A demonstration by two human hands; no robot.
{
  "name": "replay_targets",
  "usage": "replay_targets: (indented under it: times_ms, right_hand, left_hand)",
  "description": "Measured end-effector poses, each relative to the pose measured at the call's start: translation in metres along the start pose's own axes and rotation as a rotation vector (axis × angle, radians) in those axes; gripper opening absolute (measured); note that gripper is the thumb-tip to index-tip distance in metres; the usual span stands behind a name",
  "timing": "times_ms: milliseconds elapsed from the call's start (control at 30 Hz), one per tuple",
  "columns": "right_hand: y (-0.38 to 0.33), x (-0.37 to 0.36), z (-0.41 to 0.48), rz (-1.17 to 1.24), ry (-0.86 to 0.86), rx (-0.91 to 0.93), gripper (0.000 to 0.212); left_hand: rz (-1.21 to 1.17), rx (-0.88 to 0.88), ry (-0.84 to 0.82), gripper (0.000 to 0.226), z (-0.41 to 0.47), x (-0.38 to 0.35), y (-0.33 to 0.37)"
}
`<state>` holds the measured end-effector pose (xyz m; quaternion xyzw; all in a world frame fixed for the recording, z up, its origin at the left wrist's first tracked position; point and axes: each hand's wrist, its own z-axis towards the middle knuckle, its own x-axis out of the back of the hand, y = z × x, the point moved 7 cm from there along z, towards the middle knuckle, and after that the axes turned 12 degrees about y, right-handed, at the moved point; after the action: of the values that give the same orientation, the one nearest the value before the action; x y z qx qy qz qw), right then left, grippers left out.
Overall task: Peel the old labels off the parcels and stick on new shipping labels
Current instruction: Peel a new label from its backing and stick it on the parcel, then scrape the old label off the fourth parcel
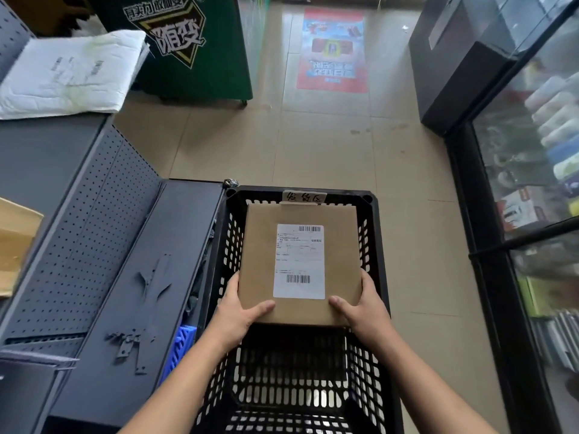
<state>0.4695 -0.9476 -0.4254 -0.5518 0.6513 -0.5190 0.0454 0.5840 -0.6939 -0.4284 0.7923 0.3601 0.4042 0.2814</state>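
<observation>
Before you lies a beige tiled floor point(329, 145), with a red-and-blue poster point(333, 51) stuck on it at top centre. A green cabinet point(194, 51) stands upper left, grey perforated shelf panels point(94, 214) fill the left, and a glass-fronted display case point(539, 183) fills the right.

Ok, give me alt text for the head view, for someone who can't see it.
The left hand and right hand grip the near corners of a brown parcel bearing a white label, over a black slotted crate.
</observation>
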Motion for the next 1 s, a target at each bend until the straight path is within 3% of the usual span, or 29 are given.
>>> replay_targets:
  times_ms: [200,467,700,1000]
  right_hand:
    - [-0.016,0.009,-0.011,-0.108,0.049,0.083,0.09]
    - [-0.098,0.036,-0.036,-0.356,0.134,0.403,0.047]
    - [-0.203,0.056,-0.091,-0.446,0.156,0.641,0.039]
    - [-0.367,0.048,-0.211,-0.422,0.115,0.999,0.037]
  left_hand:
    - [0.086,-0.045,0.042,0.106,-0.008,0.007,0.008]
    - [0.454,-0.434,0.251,0.06,-0.046,0.06,0.093]
    - [0.502,-0.551,0.452,0.05,-0.105,0.15,0.167]
    - [0.484,-0.555,0.8,0.045,-0.232,0.305,0.213]
